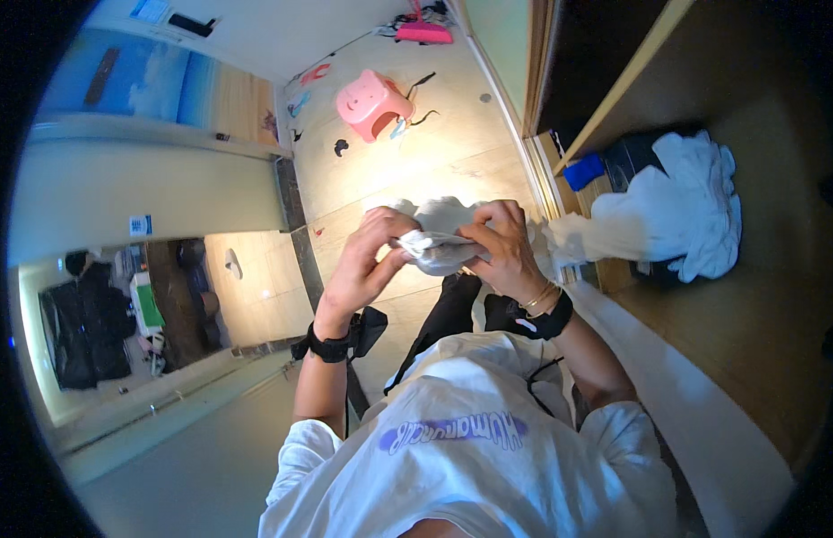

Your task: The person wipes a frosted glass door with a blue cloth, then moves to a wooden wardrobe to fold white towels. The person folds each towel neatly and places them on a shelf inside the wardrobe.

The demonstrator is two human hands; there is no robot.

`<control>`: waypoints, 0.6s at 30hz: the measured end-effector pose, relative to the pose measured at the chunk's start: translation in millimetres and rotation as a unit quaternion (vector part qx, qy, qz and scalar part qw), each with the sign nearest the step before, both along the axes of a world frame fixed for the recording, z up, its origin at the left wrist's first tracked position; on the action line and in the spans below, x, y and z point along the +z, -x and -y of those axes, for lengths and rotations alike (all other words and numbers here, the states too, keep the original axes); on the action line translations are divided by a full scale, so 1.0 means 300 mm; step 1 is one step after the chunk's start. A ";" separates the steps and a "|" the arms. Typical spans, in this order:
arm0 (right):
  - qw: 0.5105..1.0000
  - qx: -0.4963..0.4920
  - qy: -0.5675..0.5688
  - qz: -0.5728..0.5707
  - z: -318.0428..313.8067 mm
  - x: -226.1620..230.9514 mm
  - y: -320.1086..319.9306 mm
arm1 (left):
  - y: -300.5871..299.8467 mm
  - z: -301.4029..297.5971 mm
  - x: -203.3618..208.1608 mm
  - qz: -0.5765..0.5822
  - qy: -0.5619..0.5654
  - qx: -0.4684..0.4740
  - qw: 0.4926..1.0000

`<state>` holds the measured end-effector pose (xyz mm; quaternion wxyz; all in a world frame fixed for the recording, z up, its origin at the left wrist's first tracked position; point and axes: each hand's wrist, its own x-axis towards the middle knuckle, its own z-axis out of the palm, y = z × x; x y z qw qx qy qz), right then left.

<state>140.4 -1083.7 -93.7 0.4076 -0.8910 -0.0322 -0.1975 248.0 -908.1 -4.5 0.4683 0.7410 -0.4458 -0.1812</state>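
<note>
In front of my body, both hands hold a white cloth (441,215) that is bunched up and folded over at its near edge. My left hand (370,255) pinches its left side, thumb against the fingers. On the other side my right hand (501,247) grips it in the same way. A larger white garment (672,211) lies to the right of my right hand, heaped over dark things by the cupboard. Its narrow end reaches toward my right wrist, and I cannot tell whether it joins the held cloth.
A pink plastic stool (373,103) lies tipped on the tiled floor ahead, with small things scattered around it. Farther off is a pink dustpan (423,33). An open wooden cupboard (605,99) holds a blue item (584,171) at right. A mirror (174,305) is at left.
</note>
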 end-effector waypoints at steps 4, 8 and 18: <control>0.977 0.091 -0.194 -0.014 -0.036 0.046 -0.034 | 0.010 0.020 0.019 0.029 -0.005 -0.024 0.999; 0.979 0.092 -0.174 -0.047 -0.036 0.063 -0.045 | 0.017 0.017 0.032 0.026 -0.021 0.000 0.999; 0.966 0.076 -0.242 -0.046 0.020 0.124 -0.013 | 0.031 -0.161 -0.175 -0.026 0.069 0.158 0.985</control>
